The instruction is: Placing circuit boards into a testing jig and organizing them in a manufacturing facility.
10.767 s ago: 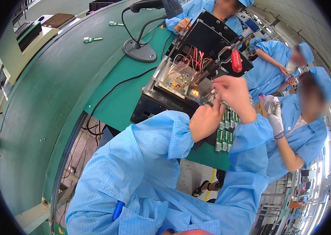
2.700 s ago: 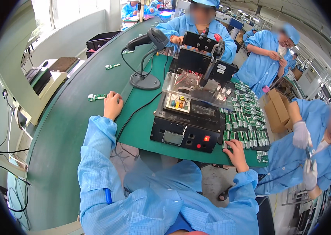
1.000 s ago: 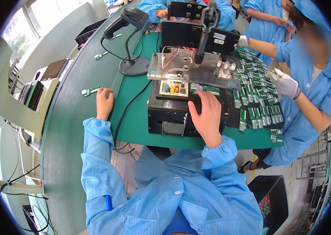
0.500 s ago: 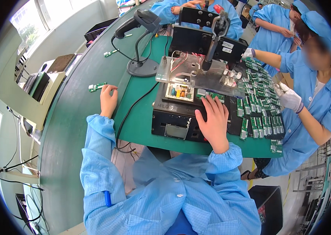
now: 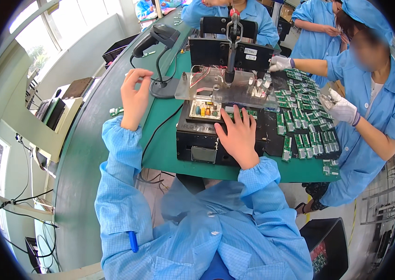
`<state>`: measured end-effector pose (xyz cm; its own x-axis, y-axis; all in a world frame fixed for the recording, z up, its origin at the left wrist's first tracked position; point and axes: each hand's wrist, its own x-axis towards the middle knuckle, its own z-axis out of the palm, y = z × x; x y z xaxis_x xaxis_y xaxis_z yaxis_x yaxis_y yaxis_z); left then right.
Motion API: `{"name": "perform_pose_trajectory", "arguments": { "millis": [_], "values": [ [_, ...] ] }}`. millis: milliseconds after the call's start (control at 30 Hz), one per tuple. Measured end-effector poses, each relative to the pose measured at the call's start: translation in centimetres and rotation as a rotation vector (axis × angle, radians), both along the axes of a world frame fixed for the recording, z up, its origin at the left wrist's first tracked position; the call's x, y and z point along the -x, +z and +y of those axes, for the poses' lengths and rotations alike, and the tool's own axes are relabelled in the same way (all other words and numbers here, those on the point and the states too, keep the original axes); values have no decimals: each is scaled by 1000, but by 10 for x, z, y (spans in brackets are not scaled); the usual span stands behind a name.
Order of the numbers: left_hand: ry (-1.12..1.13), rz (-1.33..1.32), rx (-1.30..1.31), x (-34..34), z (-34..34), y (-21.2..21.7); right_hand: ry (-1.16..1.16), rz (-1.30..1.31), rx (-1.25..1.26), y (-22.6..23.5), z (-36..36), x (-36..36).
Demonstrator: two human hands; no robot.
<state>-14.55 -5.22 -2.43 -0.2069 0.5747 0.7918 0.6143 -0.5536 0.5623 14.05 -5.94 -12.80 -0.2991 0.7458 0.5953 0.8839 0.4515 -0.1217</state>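
Observation:
My left hand (image 5: 135,99) is raised beside the scanner stand, its fingers loosely bent and a gap showing between thumb and forefinger; I see nothing in it. A small green circuit board (image 5: 116,111) lies on the bench close to that wrist. My right hand (image 5: 240,135) rests with fingers spread on the black test fixture (image 5: 186,148), fingertips at the edge of a green circuit board (image 5: 252,114) partly hidden under them. Left of those fingers, a board with colourful components (image 5: 205,110) sits in the fixture. Above hangs a clear plate (image 5: 197,87) with wires.
A toggle clamp (image 5: 230,60) stands upright over the clear plate. Behind my left hand is a barcode scanner (image 5: 160,39) on its stand. Rows of green boards (image 5: 300,121) cover a black mat at the right, where a co-worker's gloved hand (image 5: 340,107) reaches in.
My left hand has lifted away from the small board on the bench and moved up and right. My right hand stays at the fixture. The whole view has shifted slightly.

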Motion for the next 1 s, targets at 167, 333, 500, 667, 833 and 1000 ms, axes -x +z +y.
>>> {"name": "perform_pose_trajectory", "arguments": {
  "millis": [167,333,500,667,833,1000],
  "values": [
    [-30,77,-25,-25,12,51,10,-15,-92,-3,-1,-1],
    [-281,40,173,-51,47,104,173,236,-45,2,-50,-4],
    [-412,-11,406,-117,68,155,496,581,60,-37,-126,-39],
    [-563,137,647,-138,103,166,119,587,45,-63,-134,-106],
    [-1214,135,-48,-135,111,144,-91,834,99,-64,-107,-128],
    [-308,292,-22,-156,46,82,-95,617,14,-72,-96,-128]
  ]
}}
